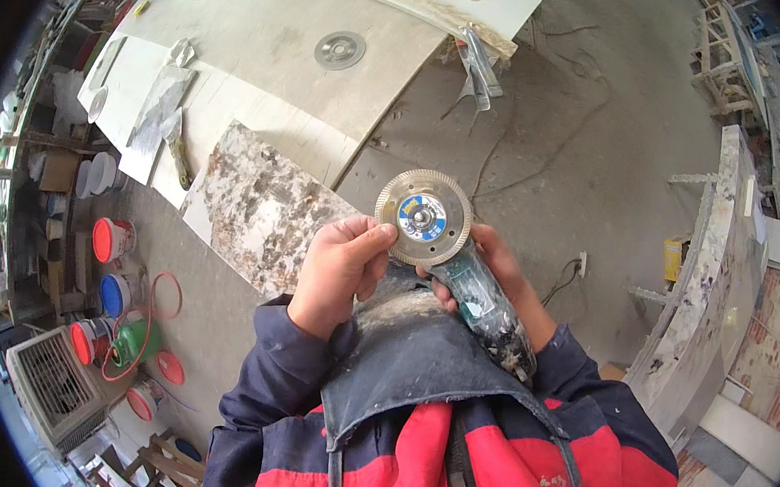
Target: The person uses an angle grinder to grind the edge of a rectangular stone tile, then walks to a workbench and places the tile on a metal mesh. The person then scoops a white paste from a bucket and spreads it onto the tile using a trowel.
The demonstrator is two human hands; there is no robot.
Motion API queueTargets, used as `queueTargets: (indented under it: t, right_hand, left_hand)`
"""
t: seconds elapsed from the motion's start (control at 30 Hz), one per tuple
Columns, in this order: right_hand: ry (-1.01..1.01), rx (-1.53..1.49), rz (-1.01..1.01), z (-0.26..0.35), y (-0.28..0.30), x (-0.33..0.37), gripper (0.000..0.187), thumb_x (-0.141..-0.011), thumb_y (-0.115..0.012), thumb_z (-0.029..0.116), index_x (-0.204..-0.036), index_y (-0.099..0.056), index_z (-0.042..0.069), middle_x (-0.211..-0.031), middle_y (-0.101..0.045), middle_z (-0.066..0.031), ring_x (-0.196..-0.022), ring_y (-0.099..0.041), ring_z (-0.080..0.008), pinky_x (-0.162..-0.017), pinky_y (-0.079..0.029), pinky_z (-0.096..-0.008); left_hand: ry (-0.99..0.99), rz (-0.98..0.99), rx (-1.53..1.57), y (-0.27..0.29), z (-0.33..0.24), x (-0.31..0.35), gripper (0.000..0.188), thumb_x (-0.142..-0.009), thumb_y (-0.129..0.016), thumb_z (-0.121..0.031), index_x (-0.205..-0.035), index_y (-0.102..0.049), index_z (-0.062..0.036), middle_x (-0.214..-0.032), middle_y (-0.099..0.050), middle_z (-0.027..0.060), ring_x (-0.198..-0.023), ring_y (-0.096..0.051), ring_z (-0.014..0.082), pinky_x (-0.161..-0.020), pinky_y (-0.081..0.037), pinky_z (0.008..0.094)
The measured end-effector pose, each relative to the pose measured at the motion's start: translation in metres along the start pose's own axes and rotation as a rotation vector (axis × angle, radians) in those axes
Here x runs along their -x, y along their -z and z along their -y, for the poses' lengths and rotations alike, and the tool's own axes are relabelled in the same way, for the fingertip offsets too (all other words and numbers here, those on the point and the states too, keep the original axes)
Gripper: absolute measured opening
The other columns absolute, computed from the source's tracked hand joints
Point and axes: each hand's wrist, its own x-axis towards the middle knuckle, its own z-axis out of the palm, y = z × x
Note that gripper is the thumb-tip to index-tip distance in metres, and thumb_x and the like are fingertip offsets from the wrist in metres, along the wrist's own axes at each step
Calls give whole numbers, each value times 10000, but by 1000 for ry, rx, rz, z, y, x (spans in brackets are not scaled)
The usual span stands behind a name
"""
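An angle grinder (480,307) is held in front of my chest, its dusty green and black body slanting down to the right. Fitted on its head is a round metal cutting disc (451,199) with a notched rim and a blue and white centre label, facing up. My right hand (506,266) wraps round the grinder's body just below the disc; part of its fingers is hidden behind the tool. With thumb and curled fingers, my left hand (335,274) pinches the disc's left edge. A dark, dusty apron (399,348) lies beneath both hands.
A speckled stone slab (258,203) lies on the worktable (259,43) ahead to the left, near a scraper (176,143) and another round disc (339,51). Buckets (113,240) and a red hose (149,324) are at left. A long slab on a rack (713,303) stands at right.
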Motion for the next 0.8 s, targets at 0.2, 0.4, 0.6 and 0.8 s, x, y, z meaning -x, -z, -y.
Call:
queueTargets:
  t: [0.2,0.4,0.6,0.8]
  right_hand:
    - [35,39,59,-14,-4,-1,733,-1044,-482,572,-1391,-527,-71,-1152,-682,-299,-818,-764,-340,-643,-679,-426]
    - [48,47,101,-10,1,7,722,-1046,-475,577,-1388,-535,-56,-1161,-684,-290,-813,-763,-339,-647,-678,-422]
    - [21,-30,62,6,1,22,672,-1047,-481,554,-1365,-564,-33,-1134,-701,-267,-809,-766,-325,-612,-666,-418]
    - [-3,48,14,21,5,30,595,-1044,-488,505,-1304,-608,-16,-1040,-725,-239,-781,-766,-303,-597,-658,-403]
  left_hand:
    - [-15,31,83,10,0,11,217,-1006,-663,-187,-831,-625,-64,-605,-557,0,-423,-409,67,-392,-306,239]
    - [-97,-140,-200,-1,-6,22,239,-1017,-668,-250,-953,-681,-20,-655,-592,2,-484,-440,60,-435,-336,236]
    - [-702,-330,-1001,24,-3,20,227,-934,-563,-24,-1123,-663,52,-947,-706,162,-839,-697,249,-777,-537,357]
    - [-1002,-353,-1059,-55,-3,13,244,-872,-635,83,-1096,-682,-2,-992,-735,138,-907,-694,262,-812,-539,358]
